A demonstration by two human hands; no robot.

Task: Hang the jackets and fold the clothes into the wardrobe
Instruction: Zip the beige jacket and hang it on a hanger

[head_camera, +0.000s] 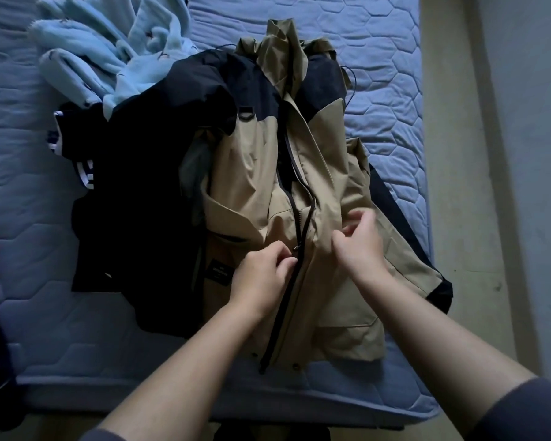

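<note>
Black clothes [134,198] and blue fleece [109,58] lie beside the jacket [252,173].

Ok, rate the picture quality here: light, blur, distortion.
Head view: dim, bluish light; the black garment left of the tan jacket sinks into shadow, folds lost. Head view: the right hand is slightly motion-blurred, the jacket's label unreadable. Head view: wide-angle bending curves the mattress edge; no glare.

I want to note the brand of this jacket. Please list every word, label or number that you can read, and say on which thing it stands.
Dark label patch on the tan jacket: pale lettering, too small and blurred to read.
No other text is visible.
</note>
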